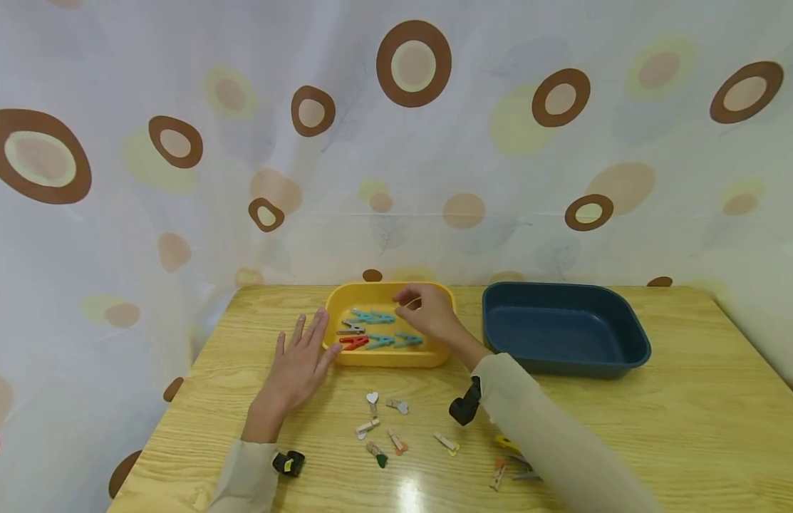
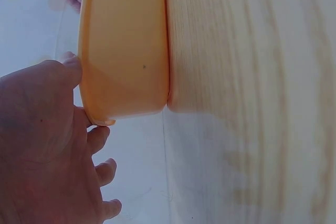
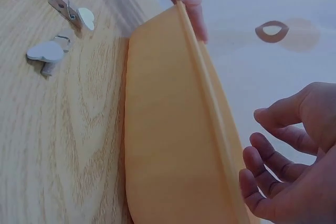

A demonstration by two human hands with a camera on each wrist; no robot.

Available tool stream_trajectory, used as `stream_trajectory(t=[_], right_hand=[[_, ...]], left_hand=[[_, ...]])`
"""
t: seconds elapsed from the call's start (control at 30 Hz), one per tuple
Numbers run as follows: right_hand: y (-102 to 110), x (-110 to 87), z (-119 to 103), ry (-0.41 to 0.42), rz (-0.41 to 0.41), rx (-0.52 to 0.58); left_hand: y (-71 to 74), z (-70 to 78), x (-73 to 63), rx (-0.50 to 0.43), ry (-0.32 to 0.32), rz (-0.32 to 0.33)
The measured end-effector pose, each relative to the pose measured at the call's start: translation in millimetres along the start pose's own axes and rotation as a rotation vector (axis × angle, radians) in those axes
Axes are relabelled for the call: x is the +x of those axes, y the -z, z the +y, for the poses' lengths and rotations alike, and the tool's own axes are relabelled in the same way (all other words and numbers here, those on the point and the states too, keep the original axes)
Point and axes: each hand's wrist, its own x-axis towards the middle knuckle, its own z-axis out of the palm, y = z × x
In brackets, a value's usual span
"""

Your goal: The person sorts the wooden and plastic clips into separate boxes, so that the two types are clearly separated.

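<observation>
The left hand (image 1: 296, 367) touches the left rim of the yellow tray (image 1: 390, 360), its fingers spread and straight and its thumb at the near left corner. Over the tray's right side is the right hand (image 1: 432, 311), fingers loosely bent, with nothing visible between thumb and fingertips. In the right wrist view that right hand (image 3: 299, 153) appears just above the rim. Inside the tray lie several light blue clothespins (image 1: 380, 341), a red clothespin (image 1: 354, 343) and a grey clothespin (image 1: 351, 328).
An empty-looking dark blue tray (image 1: 566, 331) stands to the right. Several small wooden clothespins with hearts (image 1: 396, 440) are scattered before the yellow tray. Partly behind the right sleeve (image 1: 556, 434) lie a yellow clothespin (image 1: 506, 443) and grey clothespins (image 1: 523, 475). A patterned curtain (image 1: 345, 178) hangs behind.
</observation>
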Motion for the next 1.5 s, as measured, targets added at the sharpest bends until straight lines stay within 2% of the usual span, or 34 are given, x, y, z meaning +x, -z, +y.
stream_trajectory(t=[0.23,0.4,0.63,0.87,1.07,1.27,1.5], right_hand=[[15.4,-21.7,-5.3,0.067,-0.042,0.035],[26.0,-37.4,-10.9,0.082,-0.030,0.039],[36.0,-58.1,-9.4,0.185,-0.016,0.070],[41.5,-84.9,-0.3,0.131,0.019,0.035],[47.7,-109.3,11.8,0.133,0.053,-0.004],[55.1,-129.9,18.6,0.121,0.046,-0.030],[65.7,-152.9,25.6,0.054,0.016,-0.018]], left_hand=[[-1.8,0.9,1.9,0.003,-0.006,0.006],[-2.7,0.4,1.7,0.009,-0.006,0.014],[-2.9,-1.3,-0.6,0.006,0.005,0.004],[-3.7,-1.6,-1.0,0.008,0.007,0.000],[-4.7,-1.3,0.1,0.006,-0.001,0.005],[-4.6,-1.6,-0.2,0.008,-0.006,0.013],[-3.2,-0.5,-1.3,-0.001,-0.010,0.025]])
